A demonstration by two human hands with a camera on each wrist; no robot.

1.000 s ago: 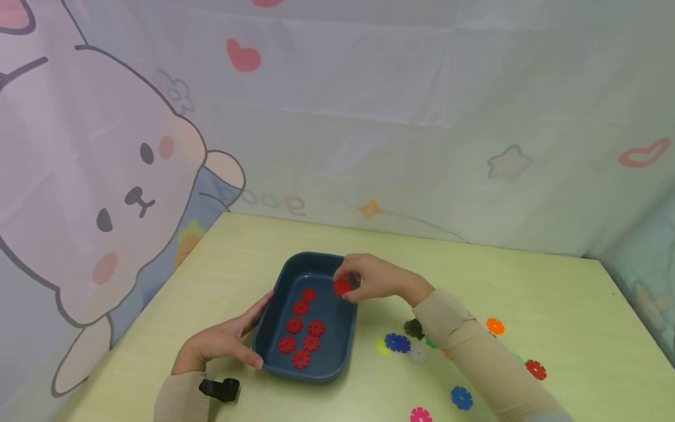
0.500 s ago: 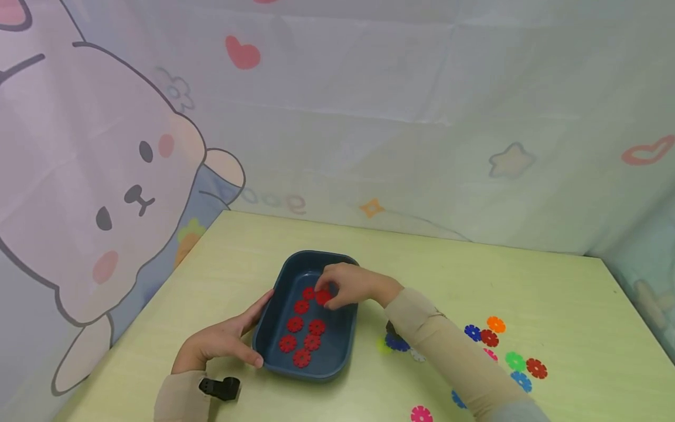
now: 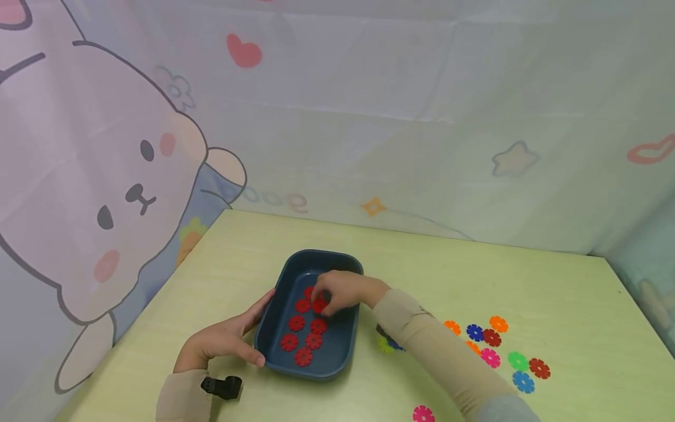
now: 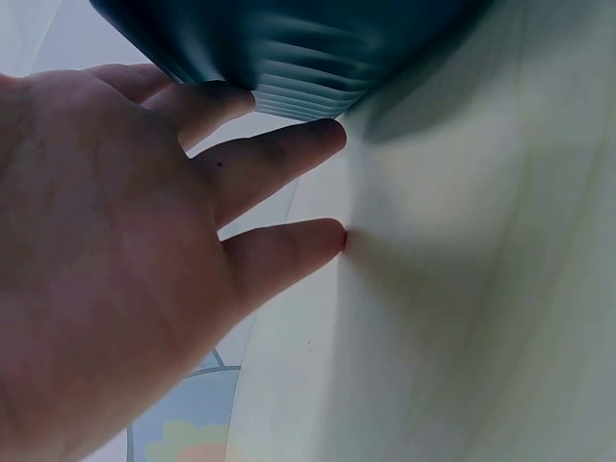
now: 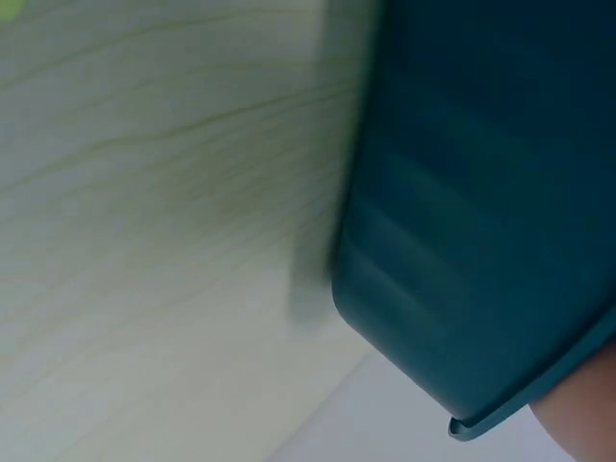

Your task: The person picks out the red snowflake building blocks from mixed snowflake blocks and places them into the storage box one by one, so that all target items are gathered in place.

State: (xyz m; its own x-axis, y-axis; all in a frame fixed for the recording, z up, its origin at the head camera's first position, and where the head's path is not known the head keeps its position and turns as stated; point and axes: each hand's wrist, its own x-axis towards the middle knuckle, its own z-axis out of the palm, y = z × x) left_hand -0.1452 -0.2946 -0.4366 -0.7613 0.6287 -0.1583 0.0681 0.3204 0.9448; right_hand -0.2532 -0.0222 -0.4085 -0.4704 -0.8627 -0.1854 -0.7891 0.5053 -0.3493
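Observation:
A dark blue tray stands on the table with several red, notched snowflake discs lying flat inside. My right hand reaches over its right rim and pinches one red snowflake disc low inside the tray, among the others. At the left wall my left hand is spread, its thumb at the near corner and its straight fingers along the side. In the left wrist view the fingers extend beneath the ribbed tray wall. The right wrist view is mostly the tray's outer side; the pinched disc is hidden there.
Loose snowflake discs in several colours lie right of the tray, among them a green one, a light blue one and an orange one. A pink disc lies near the front. The right forearm covers some discs. A printed cloth hangs behind the table.
My right hand has moved left and down from the tray's right rim into the tray, carrying the red snowflake disc. The left hand and tray have stayed in place.

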